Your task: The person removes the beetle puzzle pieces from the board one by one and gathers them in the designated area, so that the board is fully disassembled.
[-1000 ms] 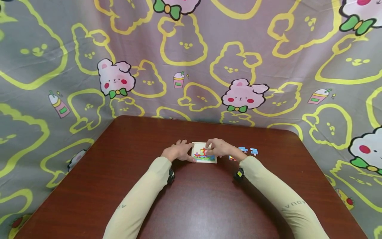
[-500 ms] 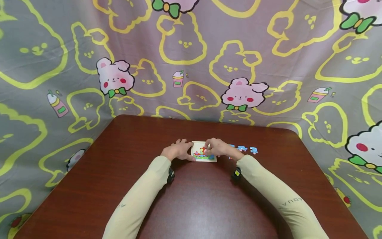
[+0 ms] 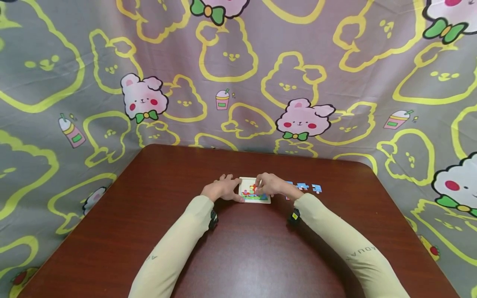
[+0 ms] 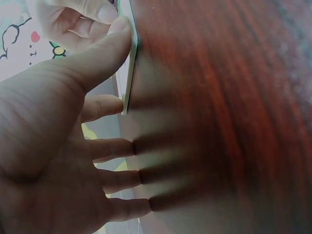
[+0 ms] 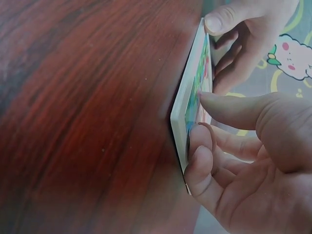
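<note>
A shallow pale puzzle tray [image 3: 255, 198] lies on the table with a colourful picture partly filled in along its near side. My left hand [image 3: 223, 188] holds its left side between thumb and index finger; the other fingers are spread, their tips down on the table in the left wrist view. Over the right part of the tray, my right hand [image 3: 270, 184] pinches a puzzle piece [image 5: 210, 128], of which only a thin curved edge shows in the right wrist view. The right thumb touches the picture. Fingers hide most of that piece.
Several loose puzzle pieces lie right of the tray, among them a blue piece [image 3: 302, 186] and another blue piece [image 3: 316, 188]. The right forearm partly covers others. A patterned cloth [image 3: 238, 91] hangs behind the brown table [image 3: 246, 248].
The right hand's fingers and wrist have shifted slightly left over the tray. My left hand and the tray stay in place.
</note>
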The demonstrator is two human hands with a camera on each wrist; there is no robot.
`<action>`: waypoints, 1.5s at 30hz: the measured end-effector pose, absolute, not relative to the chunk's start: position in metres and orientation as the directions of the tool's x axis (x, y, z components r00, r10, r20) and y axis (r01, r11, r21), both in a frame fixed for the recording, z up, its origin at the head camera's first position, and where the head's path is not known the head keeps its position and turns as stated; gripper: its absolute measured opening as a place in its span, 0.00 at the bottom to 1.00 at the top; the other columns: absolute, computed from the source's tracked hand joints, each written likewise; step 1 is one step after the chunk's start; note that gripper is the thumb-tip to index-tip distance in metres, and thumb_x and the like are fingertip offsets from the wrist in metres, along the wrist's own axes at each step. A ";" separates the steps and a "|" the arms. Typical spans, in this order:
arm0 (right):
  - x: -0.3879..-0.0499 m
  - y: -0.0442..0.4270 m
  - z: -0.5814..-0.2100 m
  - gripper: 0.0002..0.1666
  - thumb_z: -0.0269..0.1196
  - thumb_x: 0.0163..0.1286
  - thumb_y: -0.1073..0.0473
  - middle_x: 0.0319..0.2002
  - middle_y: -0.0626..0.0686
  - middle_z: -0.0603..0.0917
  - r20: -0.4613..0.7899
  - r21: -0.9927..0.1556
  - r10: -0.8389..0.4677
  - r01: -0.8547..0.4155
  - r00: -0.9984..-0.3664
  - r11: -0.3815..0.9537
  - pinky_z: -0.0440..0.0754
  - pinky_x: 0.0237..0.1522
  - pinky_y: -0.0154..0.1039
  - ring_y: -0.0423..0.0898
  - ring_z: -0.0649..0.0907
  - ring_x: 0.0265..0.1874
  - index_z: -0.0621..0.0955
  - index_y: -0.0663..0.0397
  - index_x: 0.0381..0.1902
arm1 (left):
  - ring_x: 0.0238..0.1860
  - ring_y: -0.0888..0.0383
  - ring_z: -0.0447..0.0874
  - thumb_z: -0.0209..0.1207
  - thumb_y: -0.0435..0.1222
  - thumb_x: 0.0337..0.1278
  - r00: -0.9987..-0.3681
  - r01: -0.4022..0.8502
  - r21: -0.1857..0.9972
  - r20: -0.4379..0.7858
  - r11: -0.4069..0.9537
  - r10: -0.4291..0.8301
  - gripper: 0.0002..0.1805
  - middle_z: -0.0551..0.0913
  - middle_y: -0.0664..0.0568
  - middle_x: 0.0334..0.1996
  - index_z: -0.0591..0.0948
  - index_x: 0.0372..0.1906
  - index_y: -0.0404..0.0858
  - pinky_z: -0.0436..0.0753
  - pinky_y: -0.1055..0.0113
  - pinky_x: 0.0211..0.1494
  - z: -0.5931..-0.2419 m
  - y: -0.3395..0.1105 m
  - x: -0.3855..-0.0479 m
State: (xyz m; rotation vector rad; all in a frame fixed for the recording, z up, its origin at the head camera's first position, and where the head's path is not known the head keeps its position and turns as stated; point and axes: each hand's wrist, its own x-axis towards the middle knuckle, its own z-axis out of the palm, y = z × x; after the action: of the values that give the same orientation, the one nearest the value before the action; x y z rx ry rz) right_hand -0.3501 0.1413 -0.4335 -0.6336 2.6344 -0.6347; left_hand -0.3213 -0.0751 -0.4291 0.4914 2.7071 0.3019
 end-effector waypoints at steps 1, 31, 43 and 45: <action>-0.350 0.141 -0.434 0.13 0.68 0.65 0.57 0.41 0.56 0.88 -0.231 -0.497 -0.496 -0.336 -0.837 0.800 0.80 0.18 0.36 0.43 0.79 0.14 0.79 0.57 0.45 | 0.79 0.39 0.44 0.61 0.63 0.56 -0.870 0.296 0.271 -0.320 0.916 0.375 0.48 0.52 0.43 0.78 0.57 0.77 0.50 0.56 0.41 0.76 -0.429 -0.075 -0.321; -0.342 0.135 -0.436 0.16 0.66 0.66 0.61 0.35 0.52 0.83 -0.090 -0.477 -0.553 -0.452 -0.828 0.754 0.74 0.32 0.35 0.43 0.78 0.30 0.70 0.52 0.44 | 0.79 0.39 0.44 0.60 0.62 0.57 -0.865 0.305 0.263 -0.325 0.915 0.382 0.47 0.51 0.42 0.78 0.57 0.78 0.51 0.56 0.40 0.76 -0.428 -0.075 -0.320; -0.338 0.131 -0.434 0.11 0.63 0.66 0.64 0.30 0.50 0.81 -0.024 -0.468 -0.586 -0.509 -0.810 0.722 0.72 0.30 0.35 0.42 0.76 0.26 0.72 0.52 0.43 | 0.79 0.39 0.43 0.60 0.62 0.57 -0.865 0.299 0.266 -0.329 0.916 0.378 0.47 0.50 0.43 0.78 0.56 0.78 0.51 0.55 0.41 0.76 -0.428 -0.076 -0.321; -0.337 0.132 -0.432 0.10 0.63 0.67 0.62 0.32 0.50 0.81 -0.017 -0.473 -0.583 -0.507 -0.812 0.720 0.72 0.30 0.35 0.41 0.77 0.27 0.73 0.51 0.42 | 0.79 0.39 0.43 0.60 0.62 0.57 -0.866 0.299 0.265 -0.329 0.917 0.378 0.47 0.50 0.43 0.78 0.56 0.78 0.51 0.55 0.41 0.76 -0.428 -0.075 -0.321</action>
State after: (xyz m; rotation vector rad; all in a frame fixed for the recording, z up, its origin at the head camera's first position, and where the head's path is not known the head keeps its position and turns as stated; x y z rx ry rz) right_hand -0.3374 0.1317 -0.4325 -0.8809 2.7593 -0.6861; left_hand -0.3207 -0.0750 -0.4276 0.4952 2.6990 0.2891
